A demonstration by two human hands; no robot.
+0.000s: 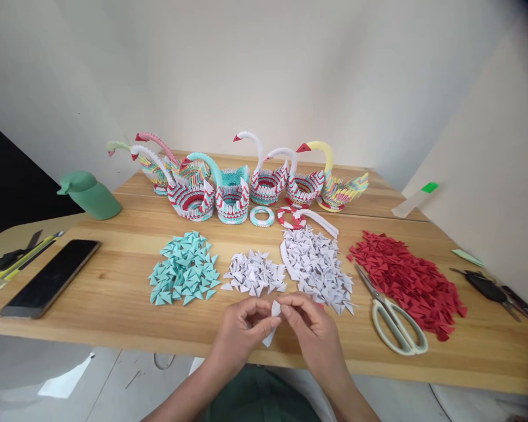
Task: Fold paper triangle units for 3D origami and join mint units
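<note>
My left hand [245, 328] pinches a small folded white paper piece [276, 308] near the table's front edge. My right hand [310, 325] holds the same piece from the other side, thumb and forefinger closed on it. Another white paper bit [269, 337] shows just below the fingers. Beyond my hands lie a small pile of white triangles [255, 273] and a larger white pile [317, 264]. Teal triangles [185, 268] are heaped to the left, red triangles [407, 281] to the right.
Folded-paper swans [232, 202] stand along the back, with a teal-and-white ring [261, 217] before them. Scissors [398, 325] lie right of my hands. A phone [50, 280] and a green flask [92, 196] are at the left, a knife and keys [487, 287] at the far right.
</note>
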